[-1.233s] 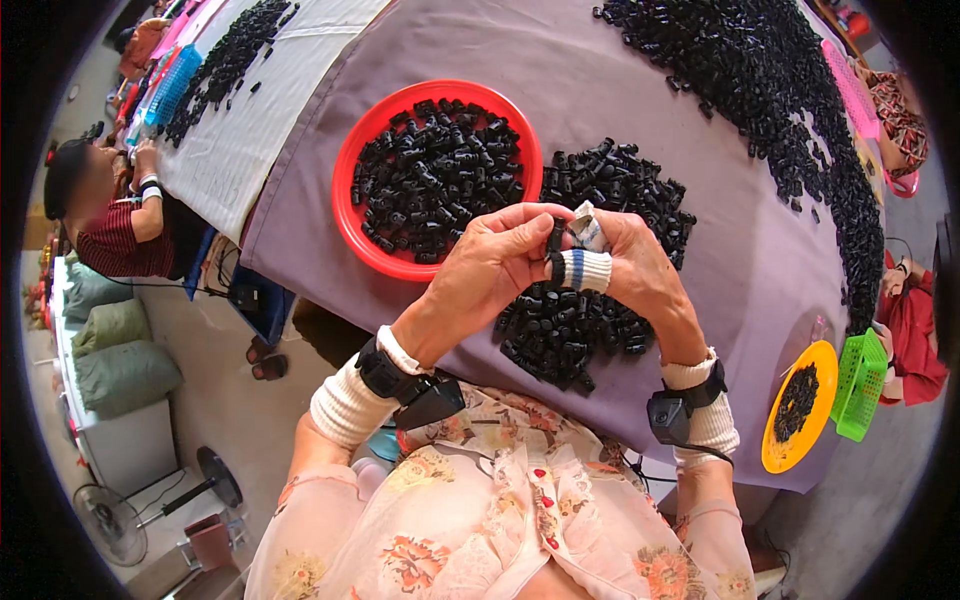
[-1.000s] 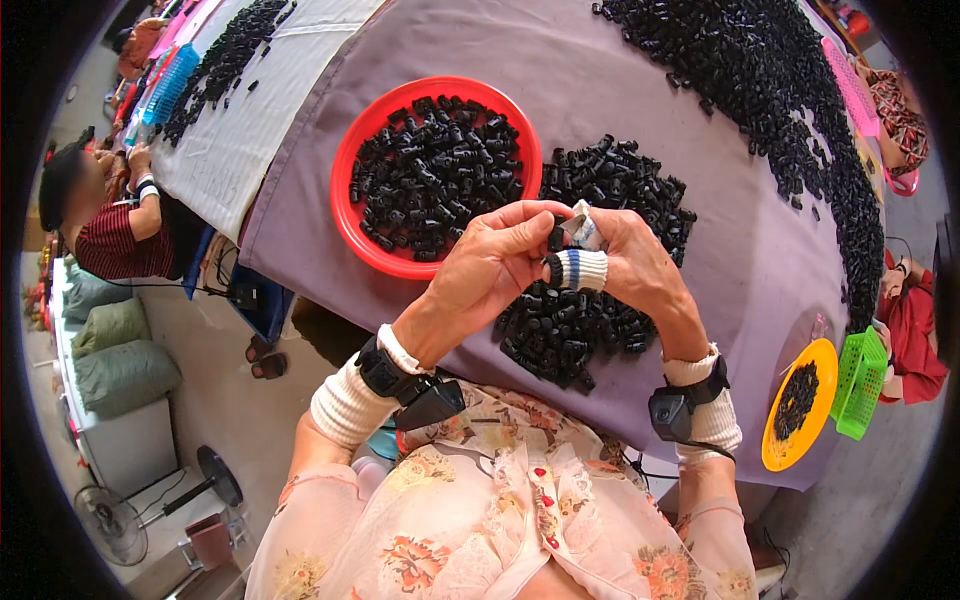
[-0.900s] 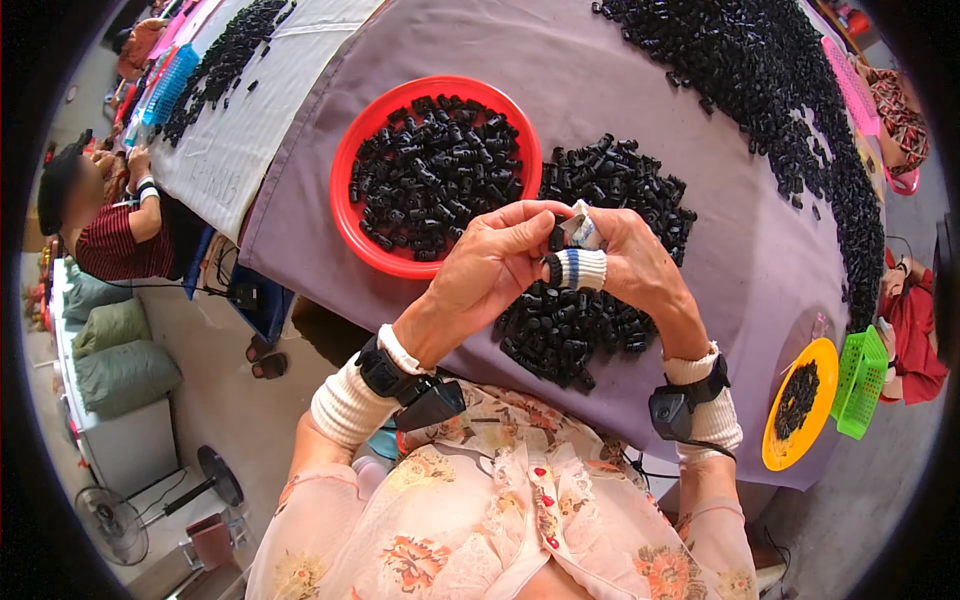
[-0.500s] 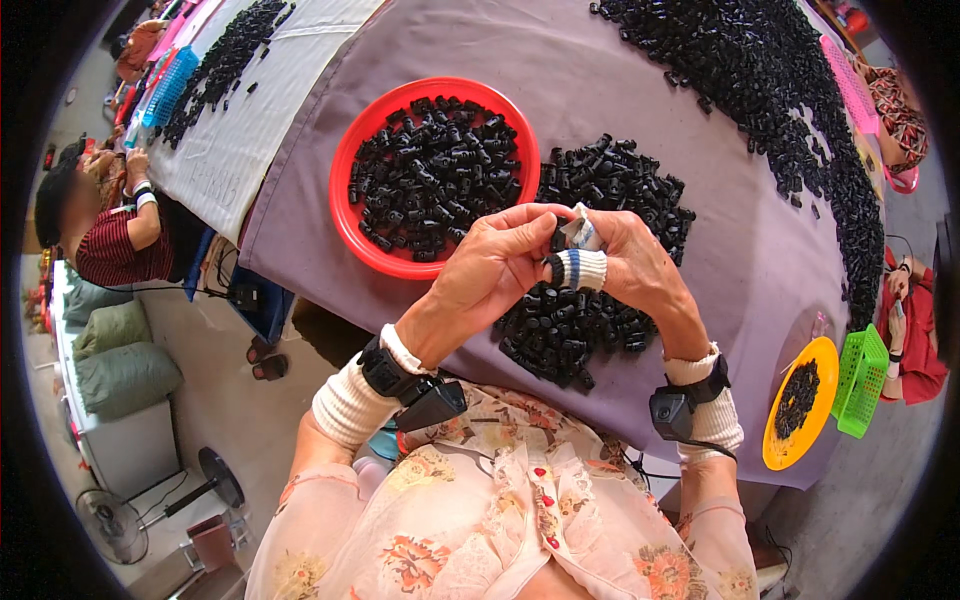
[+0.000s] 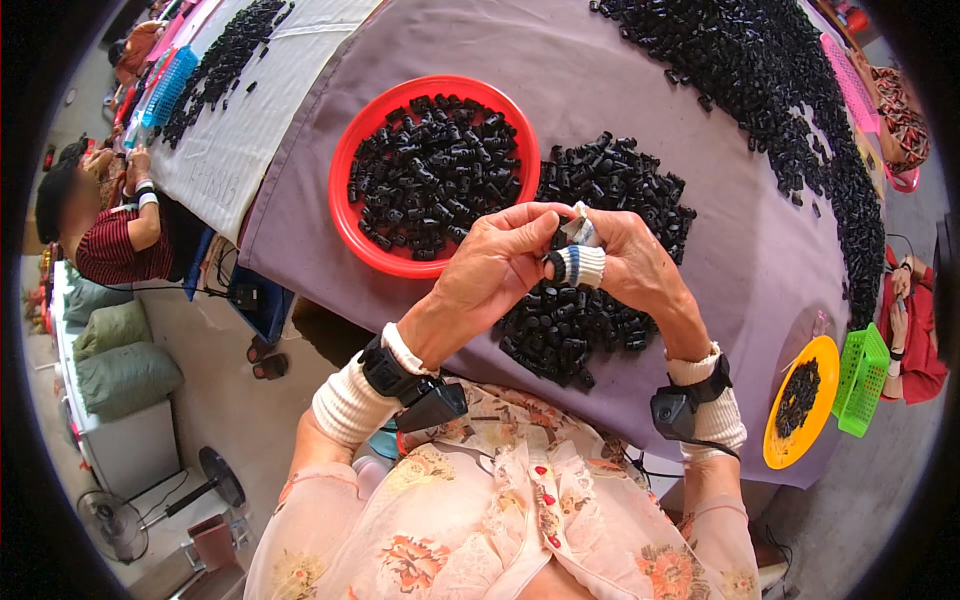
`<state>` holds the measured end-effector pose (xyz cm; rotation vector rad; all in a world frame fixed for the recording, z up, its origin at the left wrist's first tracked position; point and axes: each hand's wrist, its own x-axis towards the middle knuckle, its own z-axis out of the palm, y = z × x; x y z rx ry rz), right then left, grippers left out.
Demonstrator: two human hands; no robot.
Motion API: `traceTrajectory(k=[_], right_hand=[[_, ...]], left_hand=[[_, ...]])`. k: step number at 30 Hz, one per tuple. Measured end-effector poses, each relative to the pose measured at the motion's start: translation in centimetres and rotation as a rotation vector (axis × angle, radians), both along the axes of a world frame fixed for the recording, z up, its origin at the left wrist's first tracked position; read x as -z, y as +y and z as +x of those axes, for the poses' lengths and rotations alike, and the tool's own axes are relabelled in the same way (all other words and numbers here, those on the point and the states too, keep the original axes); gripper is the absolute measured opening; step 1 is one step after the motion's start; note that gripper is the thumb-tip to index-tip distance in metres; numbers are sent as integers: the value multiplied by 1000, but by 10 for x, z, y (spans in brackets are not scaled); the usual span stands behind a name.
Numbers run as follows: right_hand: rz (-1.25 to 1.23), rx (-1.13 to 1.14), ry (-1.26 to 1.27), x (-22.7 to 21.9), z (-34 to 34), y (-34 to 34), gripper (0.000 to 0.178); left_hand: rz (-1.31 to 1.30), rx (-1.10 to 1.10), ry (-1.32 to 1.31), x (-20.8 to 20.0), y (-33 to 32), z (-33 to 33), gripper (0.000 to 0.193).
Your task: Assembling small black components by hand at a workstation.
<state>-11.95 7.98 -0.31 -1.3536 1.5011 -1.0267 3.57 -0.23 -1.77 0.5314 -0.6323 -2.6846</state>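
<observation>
My left hand [image 5: 490, 258] and my right hand [image 5: 645, 268] meet over the table, both closed, fingertips together. Between them they pinch a small black plastic part [image 5: 558, 238], mostly hidden by the fingers. White cloth wraps cover fingers of my right hand, one with blue and black bands. Behind and below my hands lies a loose pile of small black plastic parts [image 5: 625, 185]. To the left, a round red tray [image 5: 340, 205] holds many more of the same short, tube-like black parts.
A mauve cloth [image 5: 330, 170] covers the table. A large heap of black parts [image 5: 740, 80] spreads along the far right. A yellow plate [image 5: 820, 375] with tiny dark pieces and a green basket [image 5: 862, 375] stand at right. Other people sit at left and right.
My hands stay in almost the same place, with only a slight shift of the right-hand fingers. The tray and piles look the same.
</observation>
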Motion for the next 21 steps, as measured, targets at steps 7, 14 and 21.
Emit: traceTrajectory(k=[7,14,21], right_hand=[[-15,9,32,-7,4,1,26],[9,42,-73,2,0,4,32],[30,11,30,-6,0,1,36]], left_hand=[[10,-40,-86,-2,3,-2,19],[73,7,12,-8,4,1,20],[64,-31,-62,-4,5,1,20]])
